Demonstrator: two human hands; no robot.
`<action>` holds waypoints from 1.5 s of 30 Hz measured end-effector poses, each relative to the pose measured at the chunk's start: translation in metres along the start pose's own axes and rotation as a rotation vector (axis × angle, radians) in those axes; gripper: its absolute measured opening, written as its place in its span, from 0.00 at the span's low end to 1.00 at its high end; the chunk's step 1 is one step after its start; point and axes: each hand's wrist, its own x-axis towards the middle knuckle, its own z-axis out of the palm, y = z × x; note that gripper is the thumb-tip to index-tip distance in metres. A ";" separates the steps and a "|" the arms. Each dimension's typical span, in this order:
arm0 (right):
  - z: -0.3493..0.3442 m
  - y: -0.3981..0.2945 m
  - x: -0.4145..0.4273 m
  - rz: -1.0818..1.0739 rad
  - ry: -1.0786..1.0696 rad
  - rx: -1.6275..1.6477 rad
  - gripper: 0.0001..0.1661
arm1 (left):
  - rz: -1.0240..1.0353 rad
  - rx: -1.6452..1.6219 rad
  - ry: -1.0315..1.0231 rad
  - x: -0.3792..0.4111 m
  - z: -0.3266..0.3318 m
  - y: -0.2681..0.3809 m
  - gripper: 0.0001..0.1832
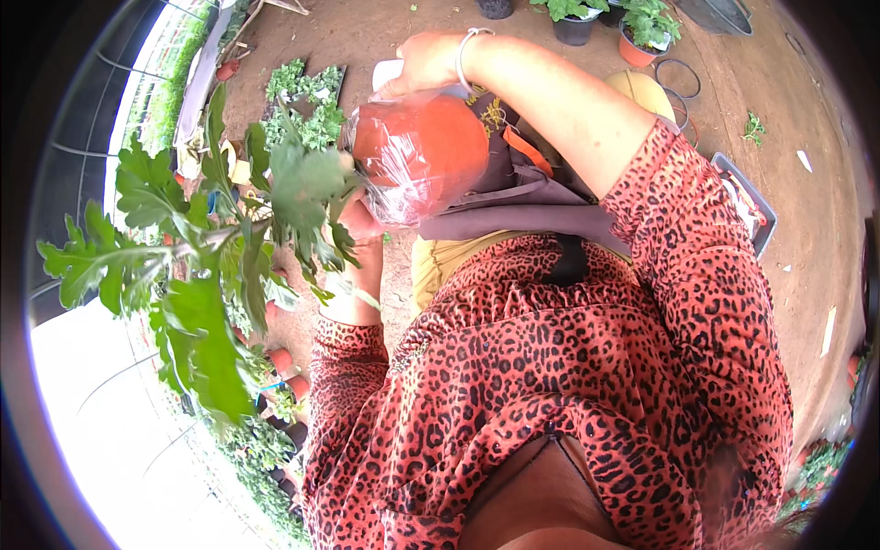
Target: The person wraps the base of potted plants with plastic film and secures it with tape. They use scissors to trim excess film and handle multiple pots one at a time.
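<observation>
An orange plant pot (447,134) lies tipped on its side before me, with clear plastic film (395,182) wrapped about it. From its rim a leafy green plant (206,247) with lobed leaves points out to the left. My left hand (363,218) grips the pot at the rim end, partly hidden by leaves and film. Above the pot, my right hand (430,62) is closed around a white object (387,72), seemingly the end of a roll; most of it is covered by the fingers. A dark purple apron (522,220) lies over my lap below the pot.
On the soil floor (777,89) stand a black pot (576,31) and an orange pot (636,51), both planted. A seedling tray (306,103) lies beyond the plant. At right is a grey tray (763,234) with small items. Rows of plants (258,447) line the left.
</observation>
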 end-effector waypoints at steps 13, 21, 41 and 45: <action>0.067 0.062 0.013 -0.245 0.044 0.397 0.20 | -0.026 0.173 0.393 0.013 0.043 0.004 0.34; 0.065 0.051 -0.038 -0.182 -0.019 1.203 0.20 | -0.032 0.217 0.490 0.034 0.085 0.014 0.34; 0.106 0.026 -0.105 -0.123 0.064 0.173 0.30 | -0.031 0.229 0.615 0.066 0.036 -0.004 0.28; 0.126 0.016 -0.118 -0.156 0.260 -0.163 0.32 | -0.069 0.327 0.621 0.075 0.018 -0.011 0.32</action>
